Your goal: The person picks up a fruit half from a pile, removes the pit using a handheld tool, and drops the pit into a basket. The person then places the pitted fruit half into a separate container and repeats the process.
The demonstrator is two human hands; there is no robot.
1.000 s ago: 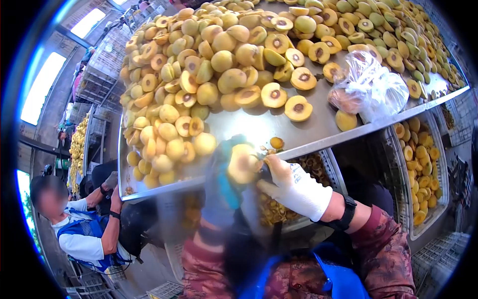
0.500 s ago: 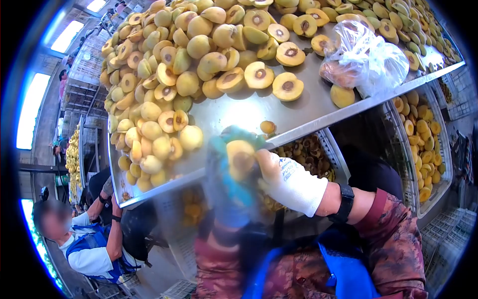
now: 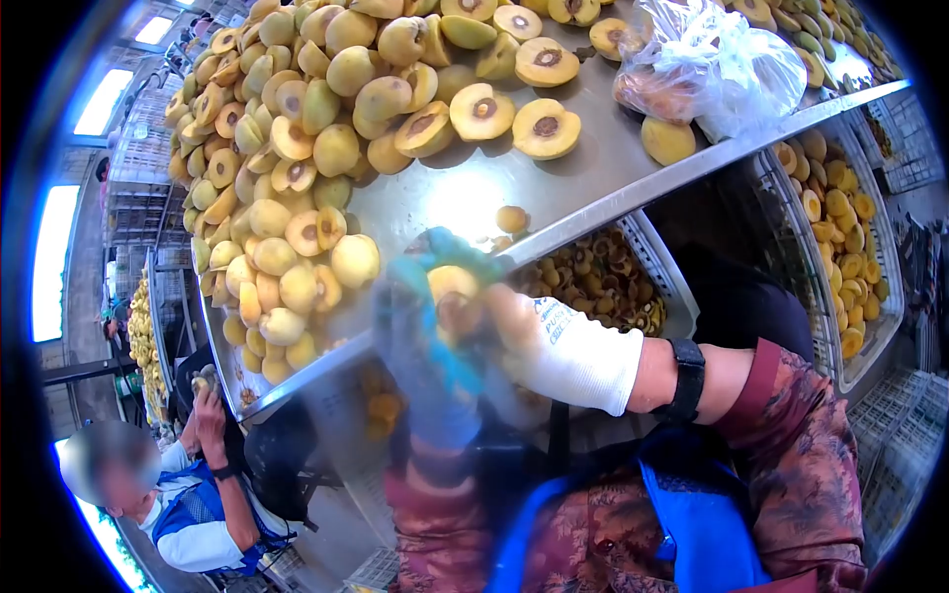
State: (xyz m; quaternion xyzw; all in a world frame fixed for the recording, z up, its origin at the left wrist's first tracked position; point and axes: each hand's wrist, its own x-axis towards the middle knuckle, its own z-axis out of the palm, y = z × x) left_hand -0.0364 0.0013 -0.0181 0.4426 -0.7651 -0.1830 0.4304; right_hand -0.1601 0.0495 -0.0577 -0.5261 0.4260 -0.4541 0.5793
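Note:
My left hand (image 3: 420,336), in a teal and grey glove, is wrapped round a yellow peach half (image 3: 453,287) near the front edge of the metal table. The cut face is turned up, with a dark centre. My right hand (image 3: 554,341) wears a white knit glove. Its fingers are curled in against the peach half, blurred by motion. Whatever those fingers hold is hidden. Just beyond my hands a small piece of fruit (image 3: 511,219) lies on the table (image 3: 415,212). A large heap of peach halves (image 3: 336,148) covers the far and left parts.
A clear plastic bag (image 3: 732,74) with something inside sits near the table's edge. Under that edge stands a crate holding brownish scraps (image 3: 603,282). To the right is a crate of peach halves (image 3: 835,247). A co-worker (image 3: 203,494) sits at the left, fruit in hand.
The view has shifted, so the table and heap appear further left. Both my hands remain together at the peach half. The co-worker's hands have come up with a piece of fruit.

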